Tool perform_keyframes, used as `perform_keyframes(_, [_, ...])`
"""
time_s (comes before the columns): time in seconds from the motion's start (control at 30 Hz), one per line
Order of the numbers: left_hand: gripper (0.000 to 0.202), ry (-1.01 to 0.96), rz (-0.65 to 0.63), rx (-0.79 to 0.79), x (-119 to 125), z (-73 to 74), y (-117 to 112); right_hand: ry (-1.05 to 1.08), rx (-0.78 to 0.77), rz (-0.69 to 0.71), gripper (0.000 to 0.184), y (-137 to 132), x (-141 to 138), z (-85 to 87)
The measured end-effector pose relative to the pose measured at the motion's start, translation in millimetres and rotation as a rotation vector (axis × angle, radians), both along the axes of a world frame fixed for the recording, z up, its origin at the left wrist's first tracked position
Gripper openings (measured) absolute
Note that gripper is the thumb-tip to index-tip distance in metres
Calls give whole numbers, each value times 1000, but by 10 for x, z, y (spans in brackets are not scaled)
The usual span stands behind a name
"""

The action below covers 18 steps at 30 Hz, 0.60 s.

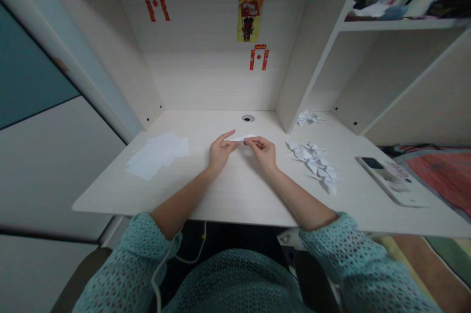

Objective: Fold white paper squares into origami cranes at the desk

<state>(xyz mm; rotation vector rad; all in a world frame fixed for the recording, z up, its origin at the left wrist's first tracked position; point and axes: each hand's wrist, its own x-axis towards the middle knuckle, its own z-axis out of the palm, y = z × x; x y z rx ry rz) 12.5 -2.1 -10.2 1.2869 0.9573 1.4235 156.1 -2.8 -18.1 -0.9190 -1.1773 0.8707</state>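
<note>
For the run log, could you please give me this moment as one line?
left hand: holding paper | right hand: pinching paper | sheets: on desk, left | folded pieces: on desk, right

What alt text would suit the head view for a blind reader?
A person's left hand and right hand handle a piece of white paper over a pale desk. White sheets overlap at left; folded paper pieces lie in two groups at right.
</note>
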Motion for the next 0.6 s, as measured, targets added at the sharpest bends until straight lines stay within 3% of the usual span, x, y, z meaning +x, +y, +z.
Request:
perform_keyframes(0.17, [33,-65,0,-56,10,-5,12,-26,29,3,19,6,-1,-11])
perform_keyframes(0.6, [39,-170,-37,-133,14,-28,19,49,15,47,22,-44,-8,55])
